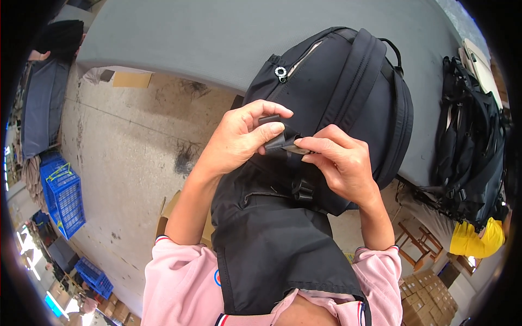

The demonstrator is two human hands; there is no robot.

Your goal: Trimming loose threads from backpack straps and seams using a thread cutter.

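Left hand pinching a black strap over the dark backpack; right hand gripping a small tool, possibly metal snips, at the strap.

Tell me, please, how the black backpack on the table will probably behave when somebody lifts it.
The backpack probably keeps its shape, since its body looks rounded. Its strap likely bends easily, as it curves. It may tip: its near end extends past the table.
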